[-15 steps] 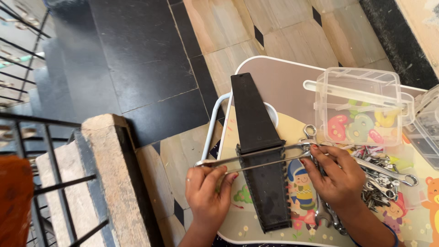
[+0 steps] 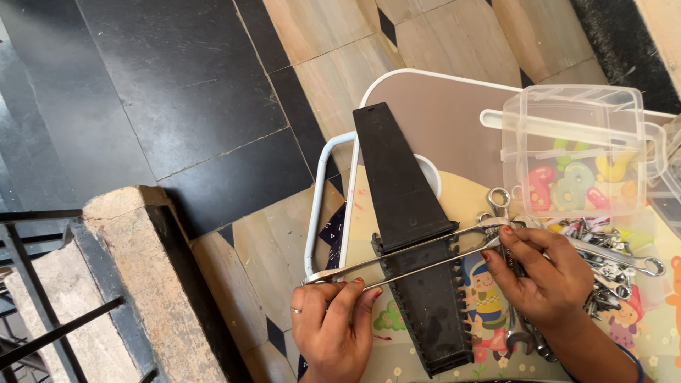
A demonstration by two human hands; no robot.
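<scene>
Both hands have barely shifted: left hand [image 2: 332, 323] and right hand [image 2: 546, 273] each grip an end of two long silver wrenches [image 2: 408, 255] lying across the black toothed holder [image 2: 415, 248] on the worktop [image 2: 454, 124], loose wrenches [image 2: 610, 266] at 3 o'clock.

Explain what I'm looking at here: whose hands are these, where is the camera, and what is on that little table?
The camera sits on a person's head and looks down at their own two bare hands. The left hand and the right hand each grip one end of a pair of long silver metal wrenches, held across a black tapered plastic wrench rack. The rack lies on a small children's table with a cartoon-printed top. To the right lie a heap of loose silver wrenches and a clear plastic box with coloured letter shapes showing through it. Around the table are a tiled floor and a stone ledge.
</scene>
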